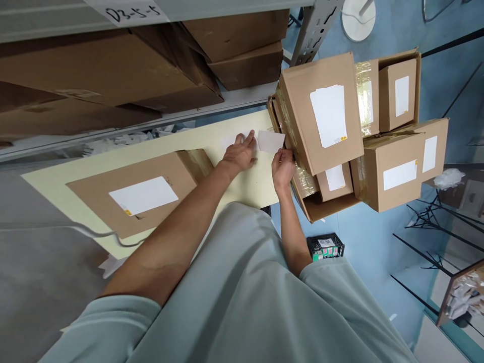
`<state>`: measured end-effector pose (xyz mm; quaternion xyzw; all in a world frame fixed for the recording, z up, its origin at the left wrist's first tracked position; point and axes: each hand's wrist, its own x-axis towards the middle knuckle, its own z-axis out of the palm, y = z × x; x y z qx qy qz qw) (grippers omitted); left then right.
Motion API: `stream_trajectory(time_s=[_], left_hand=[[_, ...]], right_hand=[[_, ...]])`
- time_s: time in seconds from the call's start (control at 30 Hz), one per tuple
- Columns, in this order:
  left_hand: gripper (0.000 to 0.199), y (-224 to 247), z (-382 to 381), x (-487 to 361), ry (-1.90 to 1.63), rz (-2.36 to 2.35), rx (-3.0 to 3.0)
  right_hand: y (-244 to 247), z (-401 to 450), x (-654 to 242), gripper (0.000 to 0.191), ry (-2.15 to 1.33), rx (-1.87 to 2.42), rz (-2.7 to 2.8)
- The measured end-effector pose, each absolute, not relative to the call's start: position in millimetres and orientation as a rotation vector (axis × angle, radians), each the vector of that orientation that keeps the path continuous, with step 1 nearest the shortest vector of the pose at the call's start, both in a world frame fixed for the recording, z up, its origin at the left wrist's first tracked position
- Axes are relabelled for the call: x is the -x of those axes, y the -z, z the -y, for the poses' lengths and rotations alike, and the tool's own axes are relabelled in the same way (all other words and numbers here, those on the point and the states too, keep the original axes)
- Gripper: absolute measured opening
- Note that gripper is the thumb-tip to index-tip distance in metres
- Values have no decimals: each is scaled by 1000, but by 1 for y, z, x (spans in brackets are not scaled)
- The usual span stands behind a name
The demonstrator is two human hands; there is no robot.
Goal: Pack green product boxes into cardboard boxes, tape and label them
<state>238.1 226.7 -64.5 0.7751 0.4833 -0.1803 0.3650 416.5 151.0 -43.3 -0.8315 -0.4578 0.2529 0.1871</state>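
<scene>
One right hand holds one white slip.

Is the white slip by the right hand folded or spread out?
Spread out: the white slip at the right hand shows one flat outline, no fold visible.

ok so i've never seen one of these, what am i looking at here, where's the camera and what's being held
There's no machine here, just a person's two bare hands. The single picture comes from a camera worn on the head, looking forward and down, so you see the person's own arms and shirt. On the pale yellow board lies a carton with a white label. The left hand rests on the board. The right hand seems to pinch a corner of a small whitish slip, though its fingertips are hard to make out. Taped boxes are piled to the right, and a shelf runs along the upper left.
</scene>
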Motion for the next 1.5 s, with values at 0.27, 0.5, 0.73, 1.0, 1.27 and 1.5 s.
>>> stream_trajectory(time_s=[0.27,0.5,0.73,1.0,1.27,1.5], left_hand=[[101,70,-225,-239,431,-1246,-1986],[104,84,-217,-246,341,-1298,-1916],[82,64,-230,-240,-25,-1475,-1586],[104,-64,-89,-201,-626,-1295,-745],[84,-106,1,-116,-1030,-1434,-314],[72,-126,43,-40,-999,-1437,-348]], right_hand=[[38,-121,-410,43,-655,2294,1194],[30,-80,-402,56,-428,2246,1342],[-3,-61,-398,55,-540,2179,1418],[-45,-46,-360,41,-750,1879,1975],[-67,-22,-296,34,-981,1334,2294],[-109,-36,-264,52,-1263,1497,1630]])
